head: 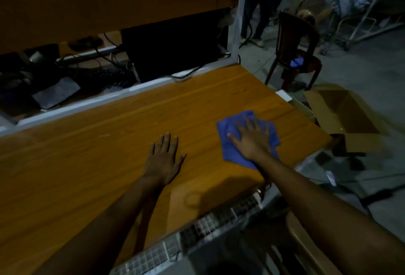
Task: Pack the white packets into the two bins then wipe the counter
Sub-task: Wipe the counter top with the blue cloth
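On the counter (122, 143) — blue cloth (228, 125) flat under right hand (252, 139).

The counter (131, 134) was wood-grained, orange-brown and smooth, with a faint sheen. On it lay a blue cloth (226, 127), soft, matt and creased. Along the counter's far edge ran a smooth white-painted rail (140, 87). Off the counter's right end stood a matt brown cardboard box (341, 110), and beyond the counter's far right corner a dark, slightly glossy, plastic-looking chair (291, 40).
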